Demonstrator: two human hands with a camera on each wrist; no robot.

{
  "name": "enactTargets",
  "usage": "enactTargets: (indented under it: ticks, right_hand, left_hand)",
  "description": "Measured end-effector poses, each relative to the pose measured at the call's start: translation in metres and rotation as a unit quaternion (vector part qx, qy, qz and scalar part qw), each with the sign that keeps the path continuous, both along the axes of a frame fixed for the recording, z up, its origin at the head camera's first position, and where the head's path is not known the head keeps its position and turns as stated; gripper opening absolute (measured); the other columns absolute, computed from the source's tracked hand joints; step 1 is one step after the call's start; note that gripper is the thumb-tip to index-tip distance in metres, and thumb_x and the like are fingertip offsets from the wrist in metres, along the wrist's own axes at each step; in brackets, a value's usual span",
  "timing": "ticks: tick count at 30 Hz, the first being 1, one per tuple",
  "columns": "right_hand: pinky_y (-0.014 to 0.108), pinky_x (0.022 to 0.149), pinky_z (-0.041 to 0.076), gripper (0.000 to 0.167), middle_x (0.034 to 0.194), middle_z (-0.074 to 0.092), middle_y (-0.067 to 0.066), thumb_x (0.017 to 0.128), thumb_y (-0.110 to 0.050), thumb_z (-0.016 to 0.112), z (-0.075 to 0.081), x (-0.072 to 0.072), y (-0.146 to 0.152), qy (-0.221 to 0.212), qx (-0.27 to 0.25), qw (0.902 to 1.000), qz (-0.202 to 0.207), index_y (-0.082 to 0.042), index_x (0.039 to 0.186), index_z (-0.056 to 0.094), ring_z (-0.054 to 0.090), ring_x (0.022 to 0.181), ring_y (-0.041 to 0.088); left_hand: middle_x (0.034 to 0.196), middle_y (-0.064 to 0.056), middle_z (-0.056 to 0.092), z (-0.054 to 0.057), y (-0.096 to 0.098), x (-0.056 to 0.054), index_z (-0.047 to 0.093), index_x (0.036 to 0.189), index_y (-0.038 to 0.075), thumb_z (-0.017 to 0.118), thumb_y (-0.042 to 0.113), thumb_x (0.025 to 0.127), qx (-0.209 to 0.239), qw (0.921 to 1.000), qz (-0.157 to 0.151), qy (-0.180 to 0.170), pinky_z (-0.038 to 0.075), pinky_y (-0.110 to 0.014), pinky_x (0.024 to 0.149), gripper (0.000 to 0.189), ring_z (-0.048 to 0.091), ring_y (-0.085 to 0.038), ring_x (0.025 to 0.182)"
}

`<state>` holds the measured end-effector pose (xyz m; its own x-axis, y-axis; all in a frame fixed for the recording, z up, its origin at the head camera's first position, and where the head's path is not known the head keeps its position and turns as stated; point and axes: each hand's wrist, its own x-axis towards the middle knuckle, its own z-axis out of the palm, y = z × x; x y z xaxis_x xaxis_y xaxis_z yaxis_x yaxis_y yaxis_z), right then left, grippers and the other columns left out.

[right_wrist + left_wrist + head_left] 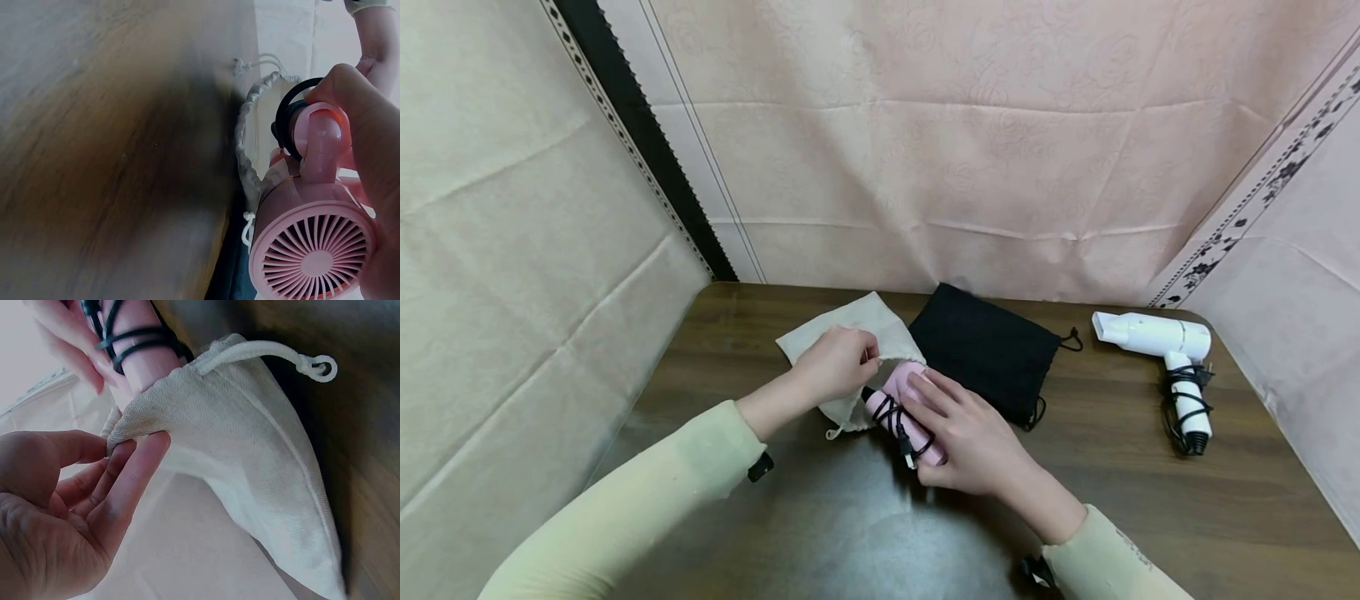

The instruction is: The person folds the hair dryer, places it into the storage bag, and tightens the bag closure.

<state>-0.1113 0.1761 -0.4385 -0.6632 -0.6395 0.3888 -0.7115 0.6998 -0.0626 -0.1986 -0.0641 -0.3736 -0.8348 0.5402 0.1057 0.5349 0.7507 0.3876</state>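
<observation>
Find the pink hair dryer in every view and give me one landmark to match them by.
Head: the pink hair dryer is below the picture's centre, slightly right.
Left wrist: its cord-wrapped handle shows at the top, left of centre.
Right wrist: it is at lower right, its vent grille facing the camera.
Shared landmark: the cream drawstring bag, its mouth next to the dryer in all three.

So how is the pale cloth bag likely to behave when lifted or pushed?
The pale cloth bag is probably floppy: its thin-looking fabric bends where the left hand pinches the edge. It seems more apt to crumple than roll if pushed, as it looks broad and flat. Its cord might snag, since a looped end sticks out loose.
</observation>
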Motion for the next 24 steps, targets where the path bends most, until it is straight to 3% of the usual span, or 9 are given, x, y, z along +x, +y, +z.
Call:
enactTargets:
  ticks: [6, 14, 16, 21, 24]
  right_hand:
    - [0.053, 0.108, 0.054, 0.083, 0.160, 0.054, 0.012, 0.072, -0.041, 0.080, -0.006, -0.004, -0.004, -0.003, -0.008, 0.9999, -0.011, -0.011, 0.149, 0.065, 0.049, 0.148, 0.037]
    - [0.051, 0.110, 0.053, 0.081, 0.160, 0.055, 0.012, 0.074, -0.041, 0.080, -0.016, -0.007, -0.015, 0.006, -0.018, 0.9998, 0.008, -0.011, 0.148, 0.065, 0.051, 0.147, 0.036]
    - [0.051, 0.110, 0.053, 0.080, 0.159, 0.055, 0.012, 0.074, -0.040, 0.080, -0.020, -0.008, -0.018, 0.015, -0.020, 0.9996, 0.009, -0.010, 0.147, 0.066, 0.052, 0.146, 0.036]
    - [0.050, 0.111, 0.052, 0.078, 0.156, 0.057, 0.012, 0.073, -0.042, 0.080, -0.026, -0.011, -0.022, 0.027, -0.015, 0.9995, 0.007, -0.010, 0.144, 0.068, 0.052, 0.145, 0.038]
    - [0.051, 0.112, 0.052, 0.078, 0.156, 0.057, 0.012, 0.074, -0.042, 0.080, -0.029, -0.011, -0.023, 0.027, -0.007, 0.9996, 0.006, -0.011, 0.144, 0.068, 0.052, 0.145, 0.038]
  left_hand:
    - [0.069, 0.005, 0.062, -0.002, 0.007, 0.003, 0.068, 0.076, 0.014, 0.071, 0.011, 0.097, -0.004, 0.9999, 0.003, -0.012, 0.046, -0.028, 0.059, 0.022, 0.056, -0.013, 0.064]
    - [0.069, 0.005, 0.062, -0.003, 0.017, 0.006, 0.069, 0.076, 0.016, 0.071, 0.015, 0.099, -0.013, 0.9994, 0.008, -0.032, 0.046, -0.029, 0.060, 0.023, 0.058, -0.017, 0.067]
    - [0.069, 0.006, 0.062, -0.003, 0.018, 0.007, 0.068, 0.076, 0.016, 0.071, 0.016, 0.099, -0.015, 0.9992, 0.010, -0.035, 0.047, -0.031, 0.063, 0.023, 0.057, -0.016, 0.068]
    - [0.065, 0.007, 0.061, -0.005, 0.020, 0.009, 0.068, 0.076, 0.016, 0.071, 0.016, 0.100, -0.017, 0.9989, 0.012, -0.041, 0.049, -0.039, 0.088, 0.024, 0.057, -0.014, 0.064]
    - [0.063, 0.007, 0.061, -0.007, 0.020, 0.009, 0.068, 0.076, 0.016, 0.071, 0.016, 0.100, -0.017, 0.9984, 0.016, -0.051, 0.049, -0.038, 0.085, 0.024, 0.058, -0.014, 0.062]
